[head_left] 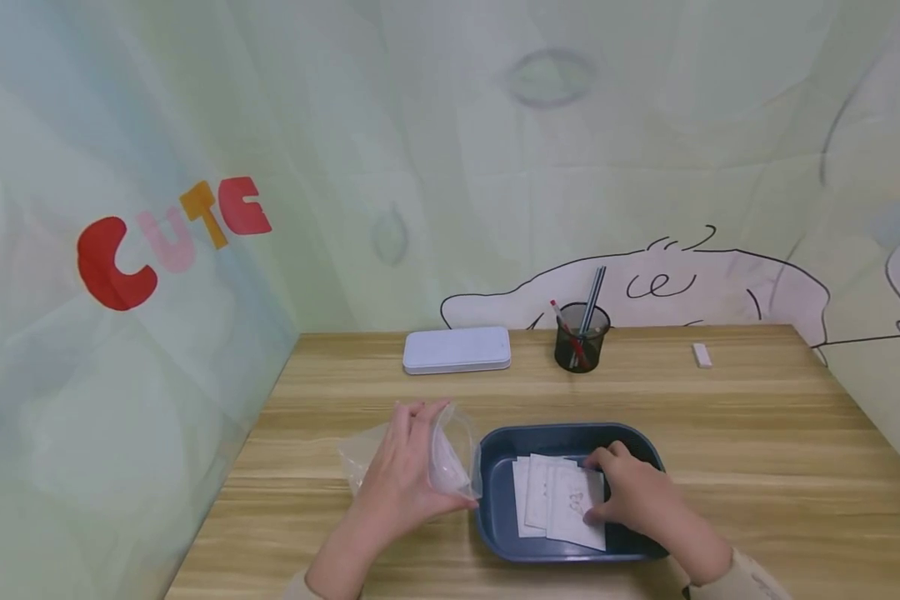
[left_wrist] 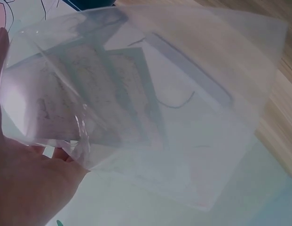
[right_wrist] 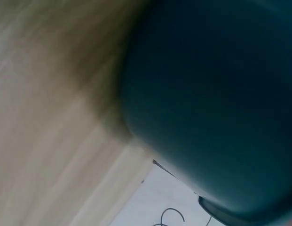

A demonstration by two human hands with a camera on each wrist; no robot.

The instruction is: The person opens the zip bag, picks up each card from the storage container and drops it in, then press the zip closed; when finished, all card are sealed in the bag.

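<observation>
My left hand [head_left: 401, 475] grips a clear plastic bag [left_wrist: 207, 150] near its mouth, which faces right toward the tray. Inside the bag, several flat white packets [left_wrist: 96, 89] overlap in the left wrist view. Just right of it is a dark blue tray [head_left: 562, 429] with overlapping white square packets [head_left: 536, 496] on its floor. Reaching into the tray, my right hand [head_left: 637, 492] pinches the rightmost packet [head_left: 570, 512] between thumb and fingers. The right wrist view shows mostly the tray's outer wall [right_wrist: 207, 103]; the right fingers are hidden there.
Along the back of the wooden table [head_left: 345, 387] lie a white flat case [head_left: 456, 350], a black mesh pen holder [head_left: 581, 354] with pens, and a small white eraser-like block [head_left: 701, 356]. A printed cloth [head_left: 390, 150] hangs behind and at both sides.
</observation>
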